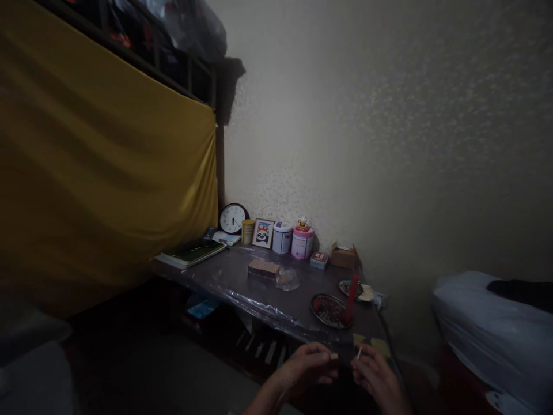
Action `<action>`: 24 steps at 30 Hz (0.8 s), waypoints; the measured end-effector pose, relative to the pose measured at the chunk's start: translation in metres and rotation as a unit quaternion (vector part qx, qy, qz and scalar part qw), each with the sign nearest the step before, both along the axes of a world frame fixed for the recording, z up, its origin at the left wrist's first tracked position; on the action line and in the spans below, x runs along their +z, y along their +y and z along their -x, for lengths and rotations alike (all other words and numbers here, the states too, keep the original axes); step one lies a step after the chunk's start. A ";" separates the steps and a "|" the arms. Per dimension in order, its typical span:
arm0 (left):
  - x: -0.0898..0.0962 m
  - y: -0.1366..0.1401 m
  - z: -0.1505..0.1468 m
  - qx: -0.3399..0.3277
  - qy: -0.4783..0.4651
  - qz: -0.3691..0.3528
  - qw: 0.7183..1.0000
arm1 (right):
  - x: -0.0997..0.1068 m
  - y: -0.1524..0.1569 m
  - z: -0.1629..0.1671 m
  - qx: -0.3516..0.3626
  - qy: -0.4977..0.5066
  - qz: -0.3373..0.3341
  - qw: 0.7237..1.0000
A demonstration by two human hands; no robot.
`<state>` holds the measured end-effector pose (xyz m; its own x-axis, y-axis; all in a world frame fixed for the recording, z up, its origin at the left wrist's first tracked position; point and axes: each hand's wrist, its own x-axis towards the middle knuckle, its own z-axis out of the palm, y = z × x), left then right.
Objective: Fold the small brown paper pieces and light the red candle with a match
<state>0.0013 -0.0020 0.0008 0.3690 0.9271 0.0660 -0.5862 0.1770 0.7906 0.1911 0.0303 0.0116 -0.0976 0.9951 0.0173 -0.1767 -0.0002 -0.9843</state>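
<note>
My left hand (309, 364) is closed at the front edge of the table, pinching a small pale block-like piece (334, 357) between thumb and finger. To its right, my right hand (375, 372) pinches a thin pale stick (359, 352), held nearly upright. The two hands are apart. Just beyond them lies a round metal plate (317, 316) with small dark and light bits in it. A long red object (352, 294) stands slanted at that plate's right side. Behind is a second plate (341, 283) with similar bits, and a bundle of pale sticks (367, 293) beside it.
A plastic-covered table (216, 276) bears a block of packed small pieces (263, 269) and a clear plastic bag (288, 279). Along the wall stand a clock (234, 219), a panda picture (262, 233), tins (302, 243) and a cardboard box (344, 256). A yellow cloth (129, 150) hangs left.
</note>
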 end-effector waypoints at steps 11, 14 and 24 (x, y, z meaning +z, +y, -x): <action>0.002 -0.001 0.001 -0.002 0.006 -0.006 1.000 | 0.015 -0.007 0.004 -0.038 -0.003 0.008 0.999; 0.001 -0.001 0.001 -0.002 0.008 -0.007 1.000 | 0.014 -0.006 0.003 -0.045 -0.007 0.006 0.999; -0.002 0.001 0.000 0.003 0.007 -0.002 1.000 | 0.016 -0.010 0.002 -0.036 -0.029 -0.025 0.999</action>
